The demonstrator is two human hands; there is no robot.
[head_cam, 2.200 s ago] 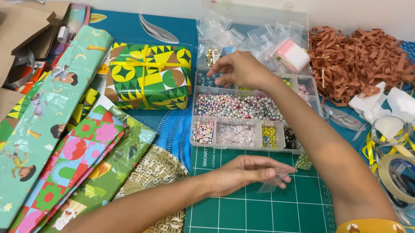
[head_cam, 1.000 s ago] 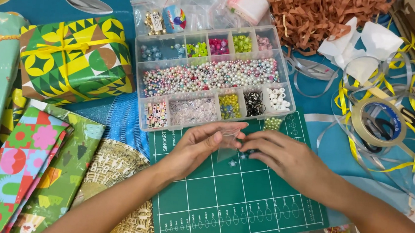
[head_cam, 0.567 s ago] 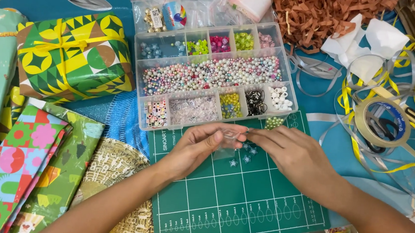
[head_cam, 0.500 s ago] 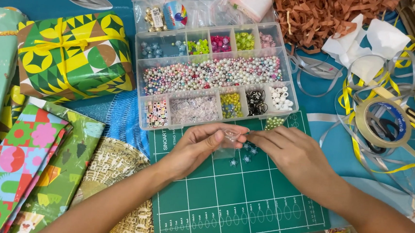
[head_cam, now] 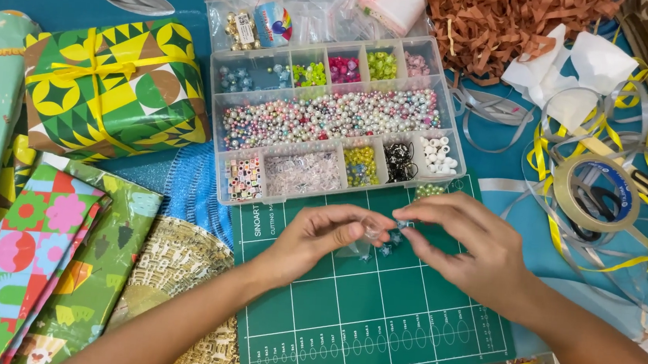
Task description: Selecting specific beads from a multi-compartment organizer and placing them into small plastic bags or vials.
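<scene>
Bead bagging, seen from the head camera, near to far. The green cutting mat (head_cam: 360, 314) fills the near foreground. Above its middle, the left hand (head_cam: 316, 238) pinches the mouth of a small clear plastic bag (head_cam: 358, 241) between thumb and forefinger; the bag hangs just over the mat. The right hand (head_cam: 472, 242) meets it from the other side, its thumb and forefinger pressed together on a small blue star bead (head_cam: 403, 224) at the bag's opening, the other fingers loosely curled. More star beads (head_cam: 388, 247) lie loose on the mat just below the bag.

Judged from its look, the bag is thin, limp and slippery film, best held by the edges of its mouth so that it stays open. The beads appear light, hard and apt to roll or skip, so a fingertip pinch on the points of the star suits them.

Beyond the hands stands the clear compartmented bead box (head_cam: 448, 141), its long middle tray full of pastel pearl beads (head_cam: 328, 118). Farther left sits a wrapped gift box (head_cam: 114, 87), and far right, brown paper shred (head_cam: 502, 27) and a tape roll (head_cam: 597, 192).
</scene>
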